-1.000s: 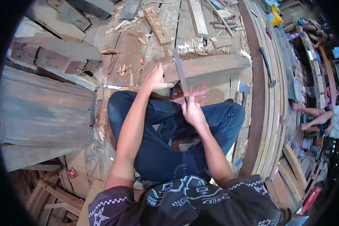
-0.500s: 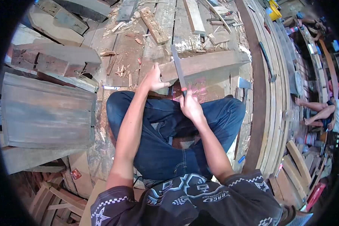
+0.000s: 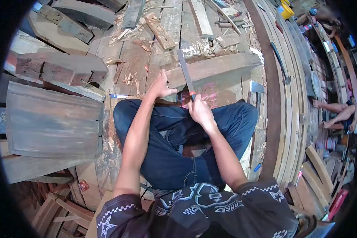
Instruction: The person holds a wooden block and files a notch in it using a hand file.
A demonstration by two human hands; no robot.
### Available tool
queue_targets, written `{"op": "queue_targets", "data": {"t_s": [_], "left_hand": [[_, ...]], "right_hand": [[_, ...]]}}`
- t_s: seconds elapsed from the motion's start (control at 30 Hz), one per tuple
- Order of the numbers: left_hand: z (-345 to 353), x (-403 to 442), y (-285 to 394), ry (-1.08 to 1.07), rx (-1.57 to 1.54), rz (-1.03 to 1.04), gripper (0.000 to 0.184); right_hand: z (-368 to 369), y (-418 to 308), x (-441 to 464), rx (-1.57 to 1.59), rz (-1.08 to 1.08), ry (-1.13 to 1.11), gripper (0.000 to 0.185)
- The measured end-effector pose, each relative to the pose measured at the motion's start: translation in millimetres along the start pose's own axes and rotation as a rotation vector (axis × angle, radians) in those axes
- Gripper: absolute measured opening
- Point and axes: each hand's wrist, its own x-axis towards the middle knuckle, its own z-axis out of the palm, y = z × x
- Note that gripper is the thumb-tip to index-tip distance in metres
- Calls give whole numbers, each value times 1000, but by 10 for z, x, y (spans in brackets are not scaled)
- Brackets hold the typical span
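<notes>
A curved wooden piece [image 3: 216, 67] lies across in front of my crossed legs. My left hand [image 3: 160, 86] is closed round its left end, thumb toward me. With my right hand [image 3: 201, 110] I grip the dark handle of a file [image 3: 185, 70], which has an orange-red band below its long flat grey blade. The blade crosses the wood near the left end, its tip pointing away from me. Whether it touches the wood all along, I cannot tell. My right fingers are partly hidden behind the back of the hand.
Wood offcuts [image 3: 160, 31] and chips litter the plank floor ahead. On the right are a hatchet [image 3: 257, 87], a dark-handled tool [image 3: 280, 63] and long stacked boards [image 3: 291, 131]. Large shaped timbers [image 3: 53, 123] stand at left. Another person's legs [image 3: 337, 112] show at far right.
The file has shifted slightly left and toward me across the wood, with my right hand on it. My left hand keeps its hold. The view has shifted a little.
</notes>
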Motion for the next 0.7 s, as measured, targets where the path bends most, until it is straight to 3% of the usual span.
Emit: {"op": "queue_targets", "data": {"t_s": [0.23,0.43,0.57,0.67,0.7], "left_hand": [[5,15,-63,-17,-1,-57,109],[-7,18,-21,-4,-28,-31,106],[-3,-4,-31,-45,-62,-39,120],[97,26,-132,-47,77,-91,132],[5,16,-30,-133,38,-167,135]], "right_hand": [[-10,169,-502,-22,88,-73,39],[-86,85,-196,-39,36,-46,39],[-16,52,-40,1,9,15,40],[4,219,-310,49,47,-78,48],[-27,257,-427,89,43,-119,50]]}}
